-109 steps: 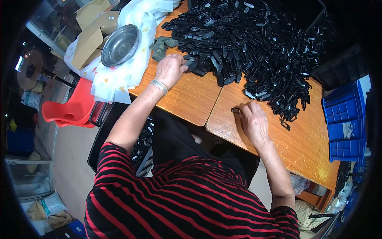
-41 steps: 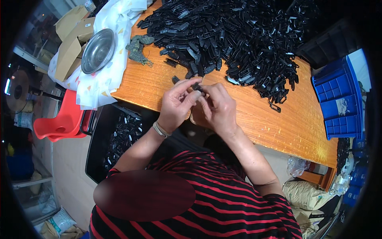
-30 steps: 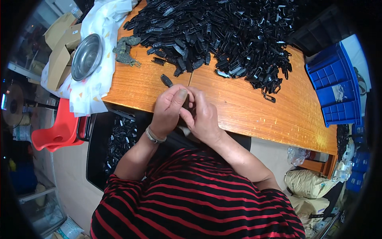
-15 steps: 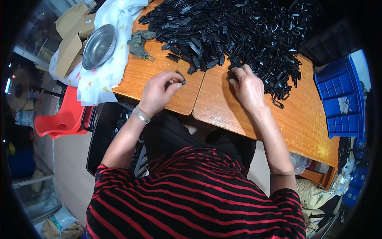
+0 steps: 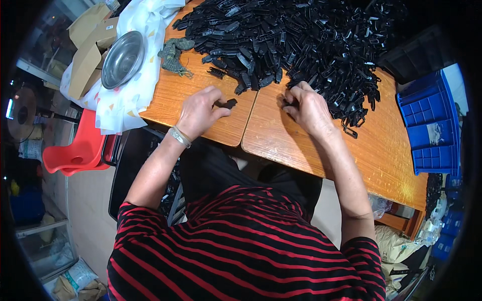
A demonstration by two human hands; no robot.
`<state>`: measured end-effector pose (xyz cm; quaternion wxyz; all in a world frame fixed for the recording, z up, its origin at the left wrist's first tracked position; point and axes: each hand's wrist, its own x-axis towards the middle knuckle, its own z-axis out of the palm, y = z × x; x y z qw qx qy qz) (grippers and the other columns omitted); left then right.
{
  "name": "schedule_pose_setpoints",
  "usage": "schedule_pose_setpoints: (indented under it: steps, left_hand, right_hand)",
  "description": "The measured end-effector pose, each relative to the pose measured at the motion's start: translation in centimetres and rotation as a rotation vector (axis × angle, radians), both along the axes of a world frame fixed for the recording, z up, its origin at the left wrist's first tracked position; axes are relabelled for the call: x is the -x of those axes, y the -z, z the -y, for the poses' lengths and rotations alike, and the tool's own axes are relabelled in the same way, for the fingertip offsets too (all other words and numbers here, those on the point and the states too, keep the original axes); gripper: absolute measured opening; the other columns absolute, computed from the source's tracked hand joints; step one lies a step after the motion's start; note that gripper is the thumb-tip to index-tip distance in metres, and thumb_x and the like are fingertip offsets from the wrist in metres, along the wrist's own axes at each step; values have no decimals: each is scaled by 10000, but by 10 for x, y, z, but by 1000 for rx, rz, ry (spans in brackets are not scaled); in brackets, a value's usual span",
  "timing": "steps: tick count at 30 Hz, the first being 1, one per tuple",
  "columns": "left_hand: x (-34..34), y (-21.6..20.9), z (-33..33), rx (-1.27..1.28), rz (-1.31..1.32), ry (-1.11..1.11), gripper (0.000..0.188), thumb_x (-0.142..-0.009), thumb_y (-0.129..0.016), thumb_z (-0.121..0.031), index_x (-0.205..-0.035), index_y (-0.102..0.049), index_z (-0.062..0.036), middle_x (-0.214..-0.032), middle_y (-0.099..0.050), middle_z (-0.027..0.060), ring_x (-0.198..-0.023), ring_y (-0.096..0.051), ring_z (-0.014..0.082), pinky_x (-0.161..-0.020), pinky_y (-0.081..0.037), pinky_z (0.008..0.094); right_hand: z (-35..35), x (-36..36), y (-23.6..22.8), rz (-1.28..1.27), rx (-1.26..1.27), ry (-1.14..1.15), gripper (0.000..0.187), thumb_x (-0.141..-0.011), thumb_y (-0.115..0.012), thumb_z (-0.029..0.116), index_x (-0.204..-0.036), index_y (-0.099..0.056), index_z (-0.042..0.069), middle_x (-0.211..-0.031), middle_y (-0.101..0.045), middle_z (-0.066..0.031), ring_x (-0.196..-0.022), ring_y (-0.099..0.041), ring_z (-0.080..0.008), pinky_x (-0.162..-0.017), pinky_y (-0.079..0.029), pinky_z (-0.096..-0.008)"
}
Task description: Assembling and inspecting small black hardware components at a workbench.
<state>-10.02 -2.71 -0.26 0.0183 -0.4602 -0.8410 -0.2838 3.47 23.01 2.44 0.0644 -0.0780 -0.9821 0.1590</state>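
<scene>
1. The wooden counter point(image 5: 311, 145) carries a huge heap of black plastic clips point(image 5: 306, 45) spreading beyond both hands, so by the look of it most of the work is left.
2. A black crate point(image 5: 131, 165) sits below the left forearm; whether it holds finished pieces I cannot tell.
3. The right hand point(image 5: 307, 108) curls its fingers at the heap's near edge; what it grips is hidden.
4. The left hand point(image 5: 198, 111) pinches one black clip point(image 5: 228, 104) at its fingertips.
</scene>
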Motion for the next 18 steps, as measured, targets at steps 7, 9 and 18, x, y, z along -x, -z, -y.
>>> schedule_pose_setpoints:
  steps: [7, 9, 18]
  left_hand:
    - [-18, 14, -12, -439, 814, -3, 146, -867, -724, -99, -828, -602, -30, -749, -594, -28, -645, -539, 57, -577, -433, 206]
    - [-24, 12, -16, -532, 1043, 37, 121, -892, -704, -99, -899, -595, -47, -775, -607, -20, -633, -528, 41, -558, -414, 173]
    - [-54, 13, -41, -862, 1402, 1, 235, -916, -657, -66, -1138, -599, -16, -834, -622, -12, -664, -527, 53, -609, -414, 177]
  right_hand:
    - [5, 4, 20, -157, 447, 43, 261, -773, -801, 61, -850, -555, 22, -799, -587, -46, -643, -578, -128, -591, -470, -280]
    - [10, 6, 26, -133, 577, 118, 252, -788, -797, 57, -849, -554, 26, -793, -589, -26, -614, -554, -86, -567, -457, -241]
    - [58, -2, 15, -605, 1436, 135, 311, -873, -681, -30, -1178, -623, -14, -965, -701, -83, -774, -672, -120, -705, -547, -232]
